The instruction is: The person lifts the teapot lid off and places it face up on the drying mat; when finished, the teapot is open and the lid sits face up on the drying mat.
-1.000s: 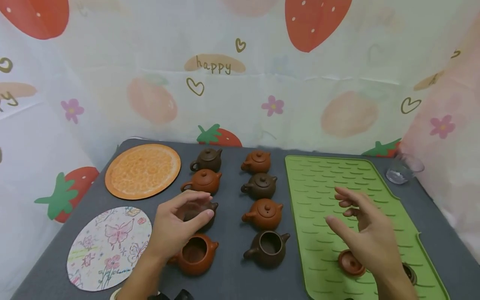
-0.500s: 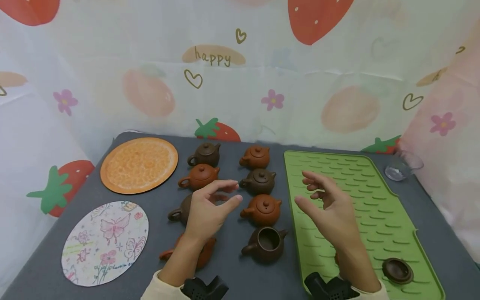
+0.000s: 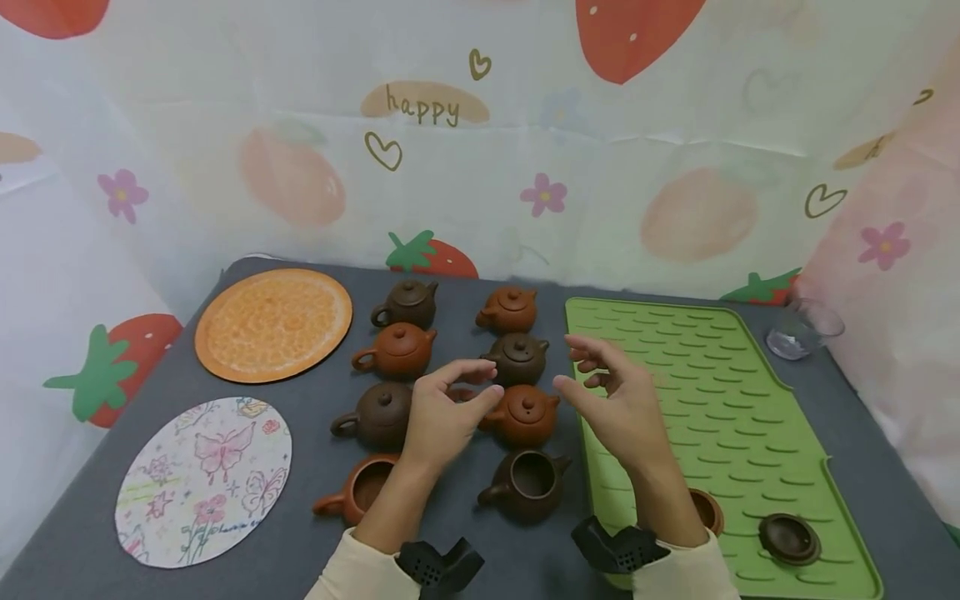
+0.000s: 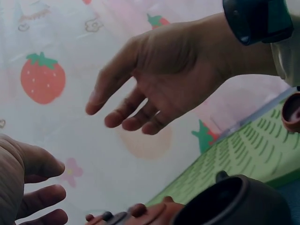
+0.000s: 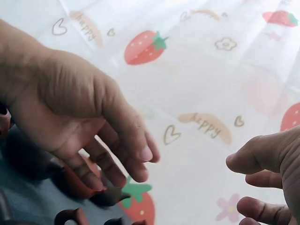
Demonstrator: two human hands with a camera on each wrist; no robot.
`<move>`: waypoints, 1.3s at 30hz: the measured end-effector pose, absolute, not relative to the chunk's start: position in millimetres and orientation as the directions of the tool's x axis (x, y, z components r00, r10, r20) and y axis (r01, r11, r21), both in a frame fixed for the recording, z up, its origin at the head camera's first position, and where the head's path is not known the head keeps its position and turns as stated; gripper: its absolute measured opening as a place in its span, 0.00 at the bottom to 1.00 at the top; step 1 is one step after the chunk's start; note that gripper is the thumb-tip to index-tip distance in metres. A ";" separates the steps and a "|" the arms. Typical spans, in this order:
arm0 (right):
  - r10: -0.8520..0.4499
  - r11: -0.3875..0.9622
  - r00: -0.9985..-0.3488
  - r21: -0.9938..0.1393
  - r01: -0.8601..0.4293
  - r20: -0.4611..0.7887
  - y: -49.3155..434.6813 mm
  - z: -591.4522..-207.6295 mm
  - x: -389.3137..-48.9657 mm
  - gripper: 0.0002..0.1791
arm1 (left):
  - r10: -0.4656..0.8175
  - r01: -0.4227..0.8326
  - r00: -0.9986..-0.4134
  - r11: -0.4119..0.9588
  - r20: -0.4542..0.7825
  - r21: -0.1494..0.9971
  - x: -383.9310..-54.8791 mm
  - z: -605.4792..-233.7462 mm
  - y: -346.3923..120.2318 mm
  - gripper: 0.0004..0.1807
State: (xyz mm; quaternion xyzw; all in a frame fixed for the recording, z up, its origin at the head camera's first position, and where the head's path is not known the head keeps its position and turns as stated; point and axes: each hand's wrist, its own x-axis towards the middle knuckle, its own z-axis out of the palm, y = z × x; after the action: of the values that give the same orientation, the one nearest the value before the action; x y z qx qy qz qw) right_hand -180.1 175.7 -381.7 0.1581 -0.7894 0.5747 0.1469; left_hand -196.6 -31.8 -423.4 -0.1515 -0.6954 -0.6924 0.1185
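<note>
My left hand (image 3: 450, 417), fingers loosely bent and holding nothing, hovers over the teapots. Facing it, my right hand (image 3: 618, 408) hangs empty over the left edge of the green mat. A gap separates the two hands, thumbs pointing toward each other. Below them, a lidless dark brown teapot (image 3: 528, 492) stands at the near end of the right column. The lidless reddish-brown teapot (image 3: 367, 483) ends the left column, partly behind my left forearm. On the mat lie a dark lid (image 3: 790, 538) and a reddish lid (image 3: 708, 510), the latter half hidden by my right wrist.
Several lidded teapots, such as a dark one (image 3: 382, 412) and a reddish one (image 3: 527, 417), fill two columns. An orange-slice placemat (image 3: 273, 325) and a butterfly-drawing placemat (image 3: 206, 483) lie left. The green mat (image 3: 720, 400) covers the right side, with a clear glass (image 3: 798, 333) beyond it.
My left hand has moved right from over the left column, and my right hand has moved left across the mat. They are now closer together. The view has tilted slightly downward.
</note>
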 end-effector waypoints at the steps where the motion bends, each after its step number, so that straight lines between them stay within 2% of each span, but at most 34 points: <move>1: -0.087 0.291 -0.910 -0.863 -0.412 0.405 175.1 -384.3 -181.5 0.22 | 0.044 0.367 -0.930 0.003 0.366 0.930 -196.5 -425.3 -30.9 0.11; 7: -0.103 0.312 -0.926 -0.872 -0.377 0.363 174.2 -398.3 -187.6 0.21 | 0.035 0.345 -0.938 0.036 0.344 0.938 -196.7 -432.1 -24.8 0.11; 12: -0.113 0.352 -0.929 -0.860 -0.369 0.353 172.3 -407.3 -192.6 0.20 | -0.023 0.287 -0.957 0.052 0.288 0.957 -197.4 -435.3 -17.3 0.10; 20: -0.147 0.370 -0.940 -0.864 -0.342 0.309 167.5 -419.1 -196.6 0.20 | -0.106 0.185 -0.977 -0.008 0.183 0.983 -197.1 -443.2 -11.6 0.10; 39: -0.179 0.417 -0.953 -0.858 -0.299 0.245 166.8 -438.4 -203.8 0.18 | -0.156 0.139 -0.976 0.097 0.153 0.985 -194.2 -460.5 -3.0 0.04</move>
State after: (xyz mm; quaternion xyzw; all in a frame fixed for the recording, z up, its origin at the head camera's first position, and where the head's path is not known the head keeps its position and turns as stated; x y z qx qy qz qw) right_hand -203.8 166.8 -438.4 0.1422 -0.8397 0.5209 0.0575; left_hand -194.2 -3.0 -460.5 0.0057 -0.7325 -0.6718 0.1100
